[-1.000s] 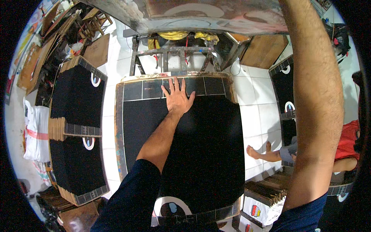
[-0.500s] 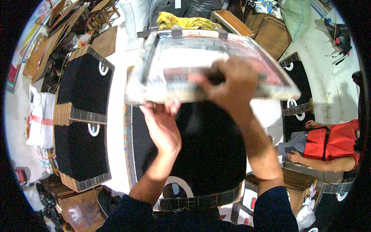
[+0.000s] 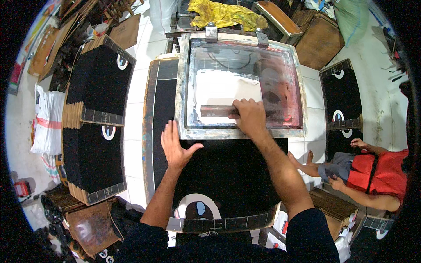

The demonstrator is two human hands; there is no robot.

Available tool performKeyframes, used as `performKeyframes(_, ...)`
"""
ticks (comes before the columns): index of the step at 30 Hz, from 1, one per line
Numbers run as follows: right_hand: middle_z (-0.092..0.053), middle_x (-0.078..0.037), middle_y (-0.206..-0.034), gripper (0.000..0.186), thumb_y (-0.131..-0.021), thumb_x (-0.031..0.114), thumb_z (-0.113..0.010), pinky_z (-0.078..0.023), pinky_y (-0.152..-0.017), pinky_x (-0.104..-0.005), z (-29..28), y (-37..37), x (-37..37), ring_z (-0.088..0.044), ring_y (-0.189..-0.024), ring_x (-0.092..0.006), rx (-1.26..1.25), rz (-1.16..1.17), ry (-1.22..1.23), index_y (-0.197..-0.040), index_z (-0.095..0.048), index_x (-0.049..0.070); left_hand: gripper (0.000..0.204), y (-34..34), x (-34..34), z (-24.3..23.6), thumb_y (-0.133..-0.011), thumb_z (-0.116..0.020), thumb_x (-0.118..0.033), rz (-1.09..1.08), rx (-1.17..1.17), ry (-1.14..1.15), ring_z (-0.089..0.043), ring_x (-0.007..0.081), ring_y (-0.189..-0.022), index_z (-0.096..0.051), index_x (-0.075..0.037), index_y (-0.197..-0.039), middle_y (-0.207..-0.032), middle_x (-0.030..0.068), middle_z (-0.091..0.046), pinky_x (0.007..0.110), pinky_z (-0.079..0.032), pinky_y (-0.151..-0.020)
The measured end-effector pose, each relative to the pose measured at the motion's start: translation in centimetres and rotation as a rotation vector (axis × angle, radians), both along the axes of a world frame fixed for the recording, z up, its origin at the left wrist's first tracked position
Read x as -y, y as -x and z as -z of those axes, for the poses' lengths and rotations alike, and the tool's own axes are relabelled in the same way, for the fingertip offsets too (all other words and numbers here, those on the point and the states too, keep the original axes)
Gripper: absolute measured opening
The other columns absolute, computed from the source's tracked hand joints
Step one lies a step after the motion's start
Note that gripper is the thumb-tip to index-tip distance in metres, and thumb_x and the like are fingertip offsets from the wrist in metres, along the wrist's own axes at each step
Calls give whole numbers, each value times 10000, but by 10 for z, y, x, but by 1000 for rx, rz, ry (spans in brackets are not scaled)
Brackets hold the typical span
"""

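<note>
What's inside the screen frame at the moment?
Inside the screen frame are a white patch and a brownish bar, gripped by the right hand. Whatever lies directly beneath the patch and bar is covered, and the hand hides part of the bar.

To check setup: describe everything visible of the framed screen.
The framed screen has a pale, smeared rectangular border and translucent mesh, reddish at right, with white paint left of centre. Two clamps hold its far edge. It lies over a black sheet. The right hand holds a squeegee on it; the left hand is by its near left corner.
</note>
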State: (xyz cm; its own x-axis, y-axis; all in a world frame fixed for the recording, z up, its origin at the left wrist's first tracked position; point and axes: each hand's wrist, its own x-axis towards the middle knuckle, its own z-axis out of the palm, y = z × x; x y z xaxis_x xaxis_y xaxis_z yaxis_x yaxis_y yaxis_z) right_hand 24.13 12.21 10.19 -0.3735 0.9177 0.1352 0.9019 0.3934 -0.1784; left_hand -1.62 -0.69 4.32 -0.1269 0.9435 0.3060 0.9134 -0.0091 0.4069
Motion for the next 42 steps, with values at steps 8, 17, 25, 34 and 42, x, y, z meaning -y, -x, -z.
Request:
performKeyframes(8, -693, -38, -954, 301, -817, 314, -808, -424, -801, -482, 11, 19, -133, -642, -933, -287, -36, 10, -298, -1031, -669, 155, 1333, 0, -3, 26, -608, -955, -542, -23, 37, 39, -353, 387, -1511, -263, 75, -1566, -1591, 277, -379, 614, -206, -1244)
performKeyframes(17, -670, -44, -952, 269, -773, 164, -786, -452, -809, -435, 18, 13, -50, -635, -944, -274, 26, 2, -251, -1017, -672, 153, 1296, -1, -4, 22, -663, -932, -577, -40, 9, 96, -360, 402, -1503, -280, 100, -1555, -1547, 304, -420, 613, -218, -1241)
performKeyframes(25, -677, -47, -989, 297, -752, 129, -768, -463, -822, -450, 7, 7, -72, -641, -977, -277, 22, -36, -136, -1034, -681, 160, 1277, -1, -7, 19, -672, -919, -604, -44, 28, 139, -359, 410, -1498, -308, 114, -1533, -1521, 309, -439, 619, -201, -1242)
performKeyframes(34, -683, -35, -970, 255, -778, 173, -775, -474, -816, -468, 22, 14, -96, -652, -971, -280, 48, 25, -283, -1018, -687, 167, 1303, -1, -7, 22, -656, -919, -610, -37, 3, 110, -359, 399, -1500, -291, 105, -1546, -1525, 293, -443, 608, -196, -1246)
performKeyframes(42, -619, -37, -935, 321, -718, 82, -780, -443, -853, -436, 19, 4, 24, -590, -926, -266, -56, 50, -200, -1010, -656, 132, 1318, -2, -7, 23, -671, -858, -691, -44, -23, 79, -387, 386, -1488, -293, 114, -1549, -1541, 294, -435, 601, -219, -1239)
